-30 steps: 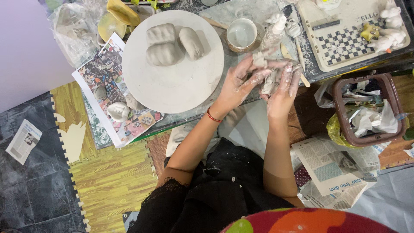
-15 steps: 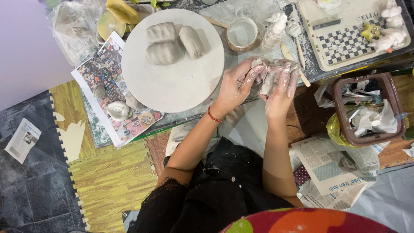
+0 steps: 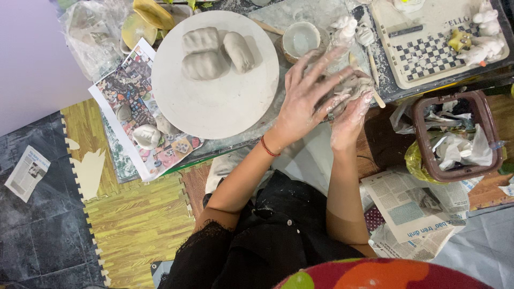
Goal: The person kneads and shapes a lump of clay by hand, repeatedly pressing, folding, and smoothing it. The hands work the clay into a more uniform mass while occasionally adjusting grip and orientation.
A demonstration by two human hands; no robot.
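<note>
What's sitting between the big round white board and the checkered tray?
In the head view, between the round board and the checkered tray sits a small bowl, with small white clay figures beside it.
</note>
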